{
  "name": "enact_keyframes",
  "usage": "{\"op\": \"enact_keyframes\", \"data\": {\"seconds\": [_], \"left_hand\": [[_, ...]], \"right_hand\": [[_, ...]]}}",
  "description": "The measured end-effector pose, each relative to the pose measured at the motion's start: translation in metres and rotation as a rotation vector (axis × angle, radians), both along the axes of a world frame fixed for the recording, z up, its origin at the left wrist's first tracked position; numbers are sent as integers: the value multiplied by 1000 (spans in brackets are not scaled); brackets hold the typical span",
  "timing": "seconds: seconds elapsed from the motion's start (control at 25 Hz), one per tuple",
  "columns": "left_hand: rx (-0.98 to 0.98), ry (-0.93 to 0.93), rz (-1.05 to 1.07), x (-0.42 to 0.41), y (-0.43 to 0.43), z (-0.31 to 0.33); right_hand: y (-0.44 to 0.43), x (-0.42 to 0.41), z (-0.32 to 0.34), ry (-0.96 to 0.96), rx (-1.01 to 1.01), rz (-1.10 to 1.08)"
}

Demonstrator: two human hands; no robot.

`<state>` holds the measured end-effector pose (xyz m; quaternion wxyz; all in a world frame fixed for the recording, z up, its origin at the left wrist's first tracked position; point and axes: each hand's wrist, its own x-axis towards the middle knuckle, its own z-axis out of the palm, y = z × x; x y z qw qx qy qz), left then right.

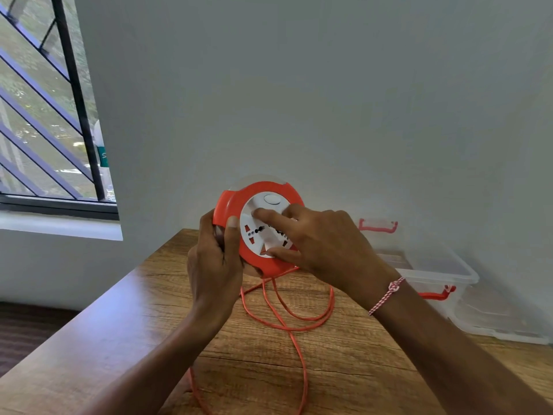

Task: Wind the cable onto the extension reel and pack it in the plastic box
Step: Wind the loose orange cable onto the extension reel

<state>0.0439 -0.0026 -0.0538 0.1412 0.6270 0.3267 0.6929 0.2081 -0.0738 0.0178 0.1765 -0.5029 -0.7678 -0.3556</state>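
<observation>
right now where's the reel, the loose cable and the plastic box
reel [230, 202], head view, orange rim.
loose cable [302, 363], head view, strand on the table.
plastic box [443, 269], head view, clear lid.

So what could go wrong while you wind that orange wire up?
The cable lies in crossing loops on the table, so it might knot as it winds in. The reel is held in the air by the left hand while the right hand turns the face; it could slip.

No legible text or labels anywhere
</observation>
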Motion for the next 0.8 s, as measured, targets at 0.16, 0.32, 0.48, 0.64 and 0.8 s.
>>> {"op": "enact_keyframes", "data": {"seconds": [0.16, 0.32, 0.48, 0.64, 0.8], "left_hand": [[-1, 39, 2, 3, 0, -3], [17, 58, 28, 4, 1, -7], [49, 78, 26, 6, -5, -7], [44, 114, 34, 7, -6, -9], [4, 50, 13, 7, -4, -7]], "right_hand": [[1, 1, -3, 23, 79, 4], [1, -3, -9, 114, 160, 10], [2, -16, -18, 439, 140, -33], [9, -27, -29, 1064, -31, -36], [9, -19, -18, 939, -42, -98]]}}
